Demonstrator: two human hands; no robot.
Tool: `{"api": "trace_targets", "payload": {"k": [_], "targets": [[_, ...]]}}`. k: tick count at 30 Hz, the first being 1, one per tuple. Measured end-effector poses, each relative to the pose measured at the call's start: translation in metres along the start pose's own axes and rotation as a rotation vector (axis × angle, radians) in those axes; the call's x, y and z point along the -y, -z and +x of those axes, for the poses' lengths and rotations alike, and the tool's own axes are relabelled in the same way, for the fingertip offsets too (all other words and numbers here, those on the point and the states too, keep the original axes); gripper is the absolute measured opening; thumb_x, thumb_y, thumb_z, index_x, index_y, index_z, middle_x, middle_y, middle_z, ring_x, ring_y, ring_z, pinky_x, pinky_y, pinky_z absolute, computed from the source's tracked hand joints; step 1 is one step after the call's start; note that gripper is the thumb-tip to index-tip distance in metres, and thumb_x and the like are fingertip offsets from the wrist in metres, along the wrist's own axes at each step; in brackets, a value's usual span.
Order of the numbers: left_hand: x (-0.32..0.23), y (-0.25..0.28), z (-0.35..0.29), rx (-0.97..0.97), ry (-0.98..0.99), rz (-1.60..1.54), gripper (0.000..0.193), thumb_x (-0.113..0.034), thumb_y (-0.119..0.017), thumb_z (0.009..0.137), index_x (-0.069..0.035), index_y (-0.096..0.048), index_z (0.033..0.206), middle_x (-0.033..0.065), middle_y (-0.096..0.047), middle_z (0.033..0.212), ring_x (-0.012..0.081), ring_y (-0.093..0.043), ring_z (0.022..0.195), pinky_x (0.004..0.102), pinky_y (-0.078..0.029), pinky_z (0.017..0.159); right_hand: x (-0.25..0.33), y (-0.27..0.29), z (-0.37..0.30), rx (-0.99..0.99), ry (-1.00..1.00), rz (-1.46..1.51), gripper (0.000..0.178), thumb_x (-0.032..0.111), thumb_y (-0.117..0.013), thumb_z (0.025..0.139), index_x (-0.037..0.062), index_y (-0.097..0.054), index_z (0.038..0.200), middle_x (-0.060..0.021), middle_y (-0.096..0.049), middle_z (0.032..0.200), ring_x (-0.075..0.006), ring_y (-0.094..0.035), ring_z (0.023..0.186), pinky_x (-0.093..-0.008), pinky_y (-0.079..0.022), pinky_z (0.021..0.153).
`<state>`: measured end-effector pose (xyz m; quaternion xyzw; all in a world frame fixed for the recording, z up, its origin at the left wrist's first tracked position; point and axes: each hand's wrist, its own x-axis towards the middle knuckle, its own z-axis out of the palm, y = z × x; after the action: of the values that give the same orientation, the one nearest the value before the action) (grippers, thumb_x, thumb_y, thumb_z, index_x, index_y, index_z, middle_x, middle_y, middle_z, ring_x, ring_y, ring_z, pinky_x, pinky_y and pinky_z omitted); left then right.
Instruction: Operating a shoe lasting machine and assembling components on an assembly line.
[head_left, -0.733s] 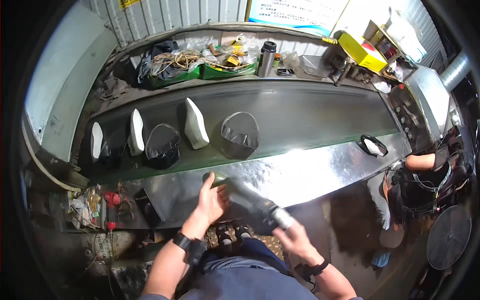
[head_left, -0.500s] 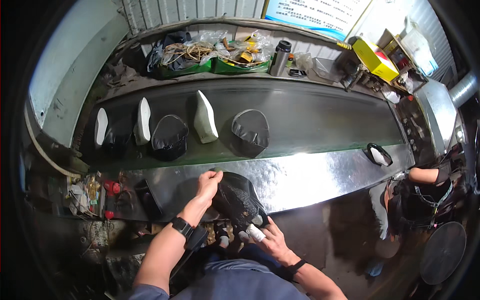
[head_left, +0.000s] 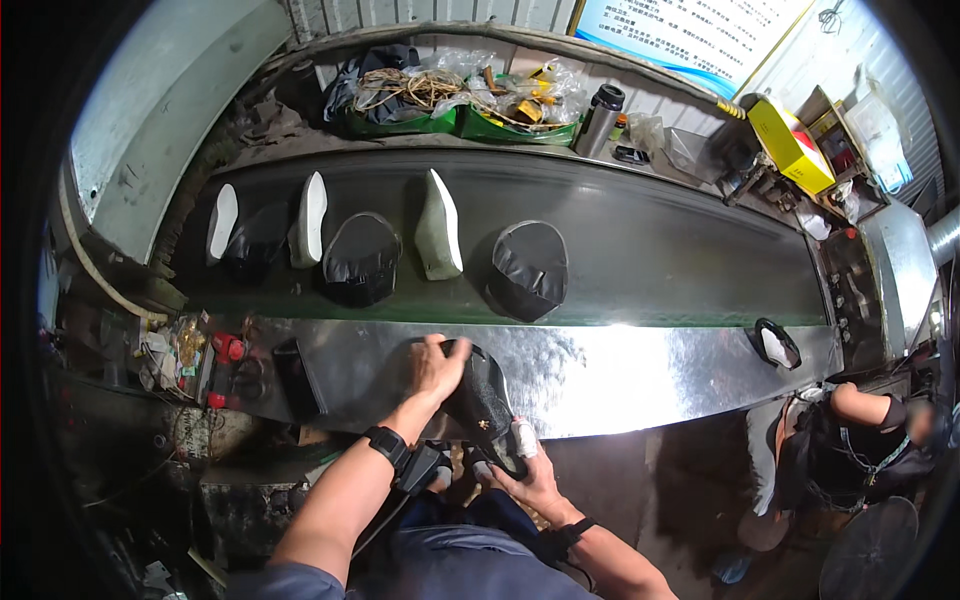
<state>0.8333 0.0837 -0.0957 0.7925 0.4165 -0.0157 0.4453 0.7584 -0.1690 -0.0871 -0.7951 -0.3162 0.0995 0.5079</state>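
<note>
My left hand [head_left: 440,370] grips the upper end of a black shoe upper [head_left: 482,395], which has a textured panel and a small gold ornament. Around its lower end closes my right hand [head_left: 530,478], with a white wrapping on one digit. The upper hangs tilted over the near edge of the shiny metal ledge [head_left: 640,375]. Beyond it on the dark belt [head_left: 660,250] stand white shoe lasts [head_left: 438,230] and black uppers [head_left: 530,270], [head_left: 362,262], spaced in a row.
A black flat object [head_left: 298,378] and a red tool [head_left: 228,347] lie left on the ledge. Far right, a black piece with a white insert [head_left: 776,344] rests near another person's arm [head_left: 862,402]. Behind the belt stand green bins [head_left: 410,125] and a flask [head_left: 600,120].
The black upper has turned in my hands, so the gold ornament now shows. My right hand has shifted slightly along its lower end. My view has swung a little left.
</note>
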Motion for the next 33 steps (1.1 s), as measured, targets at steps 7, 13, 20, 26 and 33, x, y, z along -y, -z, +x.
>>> {"api": "trace_targets", "payload": {"k": [7, 13, 20, 26, 33], "targets": [[-0.020, -0.006, -0.009, 0.025, -0.226, 0.195, 0.078, -0.051, -0.082, 0.068, -0.001, -0.051, 0.119, 0.0236, -0.061, 0.114, 0.0416, -0.061, 0.108, 0.0487, -0.049, 0.093, -0.012, -0.001, -0.001, 0.010, -0.022, -0.124, 0.083, 0.017, -0.082, 0.077, -0.0052, -0.039, 0.144, -0.0282, -0.046, 0.144, -0.0455, -0.043, 0.136, -0.0506, -0.033, 0.116], [-0.031, -0.003, 0.003, -0.010, -0.071, 0.200, 0.061, -0.042, -0.077, 0.071, 0.001, -0.059, 0.110, 0.0261, -0.067, 0.108, 0.0424, -0.063, 0.107, 0.0489, -0.050, 0.092, -0.017, -0.011, 0.005, -0.076, 0.012, -0.033, 0.082, 0.017, -0.083, 0.074, -0.0034, -0.043, 0.142, -0.0269, -0.047, 0.144, -0.0442, -0.042, 0.138, -0.0507, -0.030, 0.117], [-0.024, 0.085, -0.030, -0.149, -0.039, -0.032, 0.047, -0.035, -0.079, 0.069, 0.001, -0.062, 0.094, 0.0222, -0.070, 0.091, 0.0388, -0.069, 0.089, 0.0459, -0.053, 0.081, 0.036, 0.019, 0.033, 0.141, -0.687, 0.623, 0.055, 0.014, -0.075, 0.090, -0.0026, -0.053, 0.138, -0.0108, -0.063, 0.131, -0.0178, -0.058, 0.119, -0.0346, -0.044, 0.104], [0.008, 0.181, -0.115, -0.423, -0.137, -0.248, 0.046, -0.039, -0.079, 0.072, -0.001, -0.061, 0.090, 0.0197, -0.070, 0.082, 0.0374, -0.070, 0.082, 0.0448, -0.054, 0.073, 0.162, 0.000, 0.126, 0.685, -0.952, 0.868, 0.052, 0.019, -0.071, 0.095, -0.0053, -0.049, 0.134, -0.0113, -0.064, 0.121, -0.0171, -0.062, 0.106, -0.0317, -0.049, 0.094], [0.096, 0.303, -0.252, -0.841, -0.013, -0.308, 0.045, -0.041, -0.078, 0.078, -0.002, -0.063, 0.093, 0.0155, -0.069, 0.083, 0.0275, -0.067, 0.079, 0.0396, -0.051, 0.074, 0.248, -0.111, 0.044, 0.629, -0.422, 0.791, 0.040, 0.006, -0.072, 0.092, -0.0056, -0.054, 0.126, -0.0059, -0.069, 0.096, -0.0131, -0.064, 0.085, -0.0268, -0.051, 0.081]]}}
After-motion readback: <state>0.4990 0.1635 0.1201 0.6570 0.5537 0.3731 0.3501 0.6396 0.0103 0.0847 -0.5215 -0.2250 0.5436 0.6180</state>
